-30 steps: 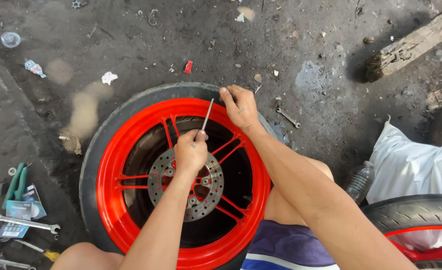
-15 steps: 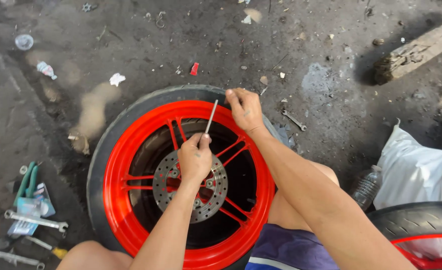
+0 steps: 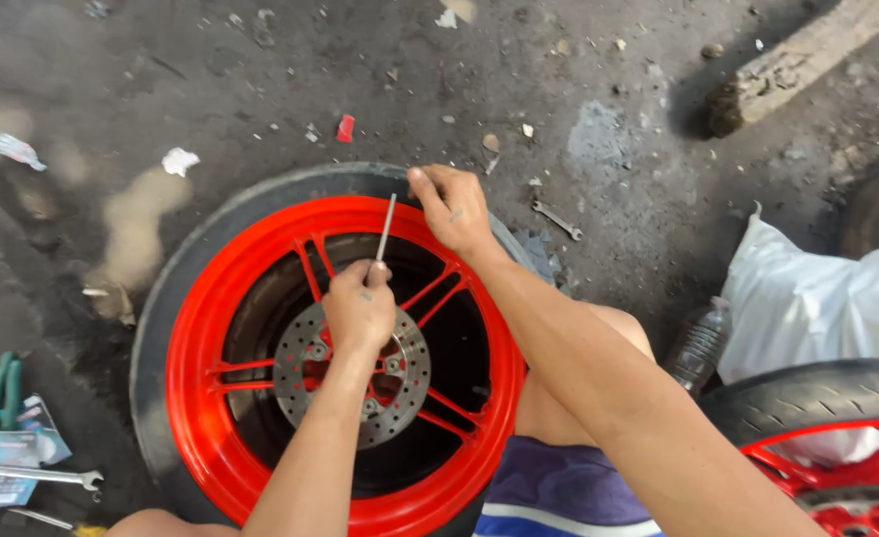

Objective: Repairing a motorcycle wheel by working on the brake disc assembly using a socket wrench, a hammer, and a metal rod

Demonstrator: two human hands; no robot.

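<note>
Gripping a thin straight silver metal rod [image 3: 387,227], your left hand [image 3: 360,310] is fisted round its lower end, above the drilled steel brake disc [image 3: 352,376]. Your right hand [image 3: 451,206] rests on the top of the glossy red cast-alloy wheel rim [image 3: 193,338], fingers curled down narrow; whether it pinches anything, can't tell. The rod stands nearly upright, tilted slightly right, its tip just short of the black rubber tyre [image 3: 151,328]. The rod looks light, stiff and smooth, likely slippery, so hold it low in a full fist. The wheel lies flat on the gritty dark concrete floor [image 3: 261,89] and looks heavy and rigid; grab spokes or rim, not the disc. Further out: a silver combination spanner [image 3: 32,473] at left, a small wrench [image 3: 557,220], a clear plastic bottle [image 3: 700,343], a white plastic sack [image 3: 817,298], and a second red wheel [image 3: 837,457].
</note>
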